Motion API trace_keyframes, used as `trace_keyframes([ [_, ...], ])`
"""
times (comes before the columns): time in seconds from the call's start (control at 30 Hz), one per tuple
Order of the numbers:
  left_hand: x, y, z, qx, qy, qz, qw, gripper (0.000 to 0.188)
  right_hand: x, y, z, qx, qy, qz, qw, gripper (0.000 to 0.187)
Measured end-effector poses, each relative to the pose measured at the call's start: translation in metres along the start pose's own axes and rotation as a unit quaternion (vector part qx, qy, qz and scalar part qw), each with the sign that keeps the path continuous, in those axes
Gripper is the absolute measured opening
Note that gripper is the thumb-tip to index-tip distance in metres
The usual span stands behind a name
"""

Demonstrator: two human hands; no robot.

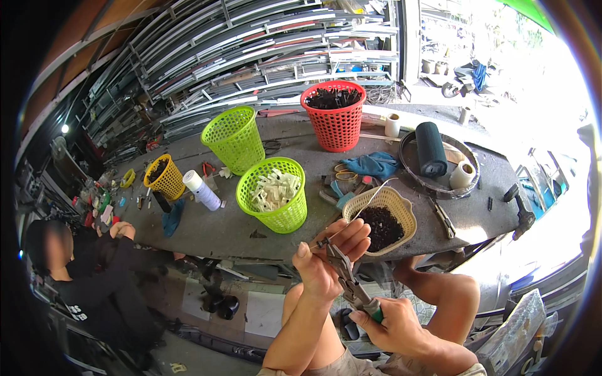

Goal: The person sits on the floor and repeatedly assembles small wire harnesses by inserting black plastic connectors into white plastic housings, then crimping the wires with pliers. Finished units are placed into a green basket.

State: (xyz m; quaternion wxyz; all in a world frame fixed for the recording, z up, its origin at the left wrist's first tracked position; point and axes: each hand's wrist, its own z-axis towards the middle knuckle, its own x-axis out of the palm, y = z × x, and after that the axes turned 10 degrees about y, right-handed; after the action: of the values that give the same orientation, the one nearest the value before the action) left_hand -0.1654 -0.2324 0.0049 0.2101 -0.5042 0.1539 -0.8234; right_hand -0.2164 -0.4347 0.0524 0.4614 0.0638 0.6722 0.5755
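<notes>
My right hand (392, 323) grips the green-handled pliers (346, 279), whose jaws point up toward my left hand. My left hand (329, 260) pinches a small dark part at the plier jaws, fingers closed around it. Both hands hover above my knees, just in front of the grey workbench (213, 229). A cream oval basket (385, 219) of small black parts sits on the bench edge right behind my hands. Left of it stands a green basket (276, 194) filled with white plastic pieces.
An empty green basket (235, 138), a red basket (335, 113) of black parts and a small yellow basket (164, 178) stand further back. A white roll (202, 189), blue cloth (373, 164) and a dark roll on a round tray (439, 160) lie on the bench. Another person (94, 276) sits at the left.
</notes>
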Motion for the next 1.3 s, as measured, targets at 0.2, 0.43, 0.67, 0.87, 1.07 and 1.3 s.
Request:
trace_keyframes([
  [0.2, 0.000, 0.003, 0.005, 0.037, 0.067, -0.141, 0.987, 0.100, -0.005, 0.003, 0.000, 0.010, 0.001, -0.003, 1.000, 0.034],
  [0.43, 0.007, 0.003, 0.001, 0.033, -0.015, -0.023, 0.999, 0.096, -0.010, 0.007, 0.005, 0.021, 0.009, -0.012, 1.000, 0.038],
  [0.67, -0.001, 0.005, 0.000, 0.034, 0.107, -0.089, 0.990, 0.101, -0.005, 0.016, 0.008, 0.000, 0.019, -0.022, 1.000, 0.034],
  [0.87, -0.005, 0.007, -0.002, 0.031, 0.100, -0.079, 0.991, 0.095, -0.005, 0.017, 0.008, 0.007, 0.013, -0.020, 1.000, 0.036],
  [1.07, -0.003, 0.004, -0.002, 0.011, 0.064, -0.064, 0.996, 0.084, -0.006, 0.014, 0.011, 0.015, 0.011, -0.021, 1.000, 0.040],
  [1.3, 0.012, 0.006, 0.012, -0.012, -0.107, 0.082, 0.991, 0.075, -0.016, -0.002, 0.025, 0.068, 0.030, 0.071, 0.995, 0.053],
])
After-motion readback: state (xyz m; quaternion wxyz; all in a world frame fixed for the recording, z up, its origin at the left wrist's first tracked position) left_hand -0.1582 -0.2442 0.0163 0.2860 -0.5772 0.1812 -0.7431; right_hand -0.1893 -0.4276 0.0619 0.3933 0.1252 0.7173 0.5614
